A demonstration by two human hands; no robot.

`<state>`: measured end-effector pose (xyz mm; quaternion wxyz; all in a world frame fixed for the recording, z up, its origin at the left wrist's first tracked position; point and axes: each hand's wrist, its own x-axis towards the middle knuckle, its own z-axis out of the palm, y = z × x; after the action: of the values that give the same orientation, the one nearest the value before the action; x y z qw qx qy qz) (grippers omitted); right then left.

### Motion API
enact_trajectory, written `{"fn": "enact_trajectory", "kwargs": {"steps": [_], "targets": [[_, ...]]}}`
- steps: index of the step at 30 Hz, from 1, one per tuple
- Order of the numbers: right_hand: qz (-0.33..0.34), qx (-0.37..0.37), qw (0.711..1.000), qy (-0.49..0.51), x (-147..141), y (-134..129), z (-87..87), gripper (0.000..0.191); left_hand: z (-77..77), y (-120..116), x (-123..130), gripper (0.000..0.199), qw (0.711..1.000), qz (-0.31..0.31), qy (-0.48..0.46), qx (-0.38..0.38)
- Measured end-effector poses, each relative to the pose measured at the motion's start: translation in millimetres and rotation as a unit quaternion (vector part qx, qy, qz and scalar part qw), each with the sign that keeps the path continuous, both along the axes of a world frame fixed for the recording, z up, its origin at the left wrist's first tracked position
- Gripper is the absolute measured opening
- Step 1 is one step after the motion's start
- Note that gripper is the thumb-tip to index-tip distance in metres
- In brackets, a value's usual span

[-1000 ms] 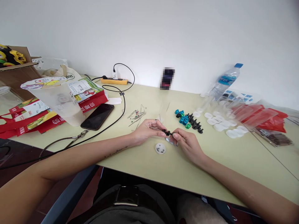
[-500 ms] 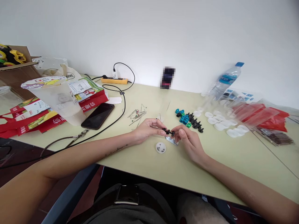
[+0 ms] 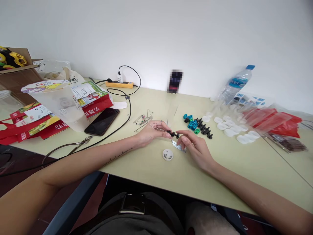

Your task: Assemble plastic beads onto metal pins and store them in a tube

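My left hand (image 3: 150, 134) is closed, its thumb and fingers gripping a small black plastic part (image 3: 174, 134) with a round flared end that points right. A thin pale strand lies across the same palm. Close to that flared end is my right hand (image 3: 197, 148), its thumb and fingertips bent together; whatever they pinch, if anything, is hidden. Beneath its fingertips lies a row of thin silver rods (image 3: 178, 146) on the table. A small round white dish (image 3: 168, 155) holding several tiny metal pieces sits just in front of the hands.
Behind my left hand lie scattered metal pins (image 3: 144, 119). Blue-green parts (image 3: 192, 124), black parts (image 3: 202, 127) and white discs (image 3: 230, 130) are grouped to the right. A phone (image 3: 102, 121), plastic cup (image 3: 70, 114) and black cable (image 3: 130, 111) are left; a water bottle (image 3: 238, 83) leans behind.
My left hand has shifted slightly left and up with the black part. The right fingers have drawn down from its flared end, which shows more plainly now.
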<state>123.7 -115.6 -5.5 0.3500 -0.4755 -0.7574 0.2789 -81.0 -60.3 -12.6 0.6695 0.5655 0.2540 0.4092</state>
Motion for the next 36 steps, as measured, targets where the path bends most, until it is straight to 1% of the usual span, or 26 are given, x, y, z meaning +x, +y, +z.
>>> {"fn": "enact_trajectory", "kwargs": {"steps": [4, 7, 9, 13, 15, 18, 23, 27, 31, 36], "targets": [[-0.020, 0.013, 1.000, -0.014, 0, 0, -0.7, 0.025, 0.9, -12, 4, 0.025, 1.000, 0.003, 0.011, -0.003], [-0.017, 0.002, 1.000, 0.001, 0, 0, -1.2, 0.023, -0.2, -16, 7, 0.025, 1.000, 0.005, 0.002, -0.016], [-0.006, -0.015, 1.000, 0.017, 0, 1, -0.7, 0.022, -1.3, -16, 8, 0.024, 1.000, 0.004, -0.009, -0.018], [0.020, -0.029, 0.999, 0.023, 1, 2, 0.7, 0.028, -2.8, -15, 8, 0.024, 1.000, -0.001, -0.023, -0.012], [0.015, -0.027, 0.999, 0.019, 1, 2, 0.5, 0.024, -3.4, -14, 8, 0.024, 1.000, 0.003, -0.017, -0.014], [-0.010, -0.011, 1.000, 0.016, 1, 3, -1.1, 0.016, -4.1, -13, 7, 0.026, 1.000, 0.015, -0.006, -0.016], [-0.013, 0.006, 1.000, 0.021, 1, 3, -4.2, 0.013, -3.8, -13, 7, 0.026, 1.000, 0.019, 0.000, -0.013], [-0.011, 0.006, 1.000, 0.020, 1, 4, -3.8, 0.013, -2.9, -14, 7, 0.026, 1.000, 0.023, -0.001, -0.009], [-0.012, -0.002, 1.000, 0.013, 0, 2, -0.8, 0.018, -2.3, -13, 7, 0.026, 0.999, 0.018, -0.006, -0.027], [0.021, -0.015, 1.000, 0.008, 0, 1, 3.1, 0.028, -1.4, -13, 7, 0.025, 0.999, 0.005, -0.007, -0.030]]}}
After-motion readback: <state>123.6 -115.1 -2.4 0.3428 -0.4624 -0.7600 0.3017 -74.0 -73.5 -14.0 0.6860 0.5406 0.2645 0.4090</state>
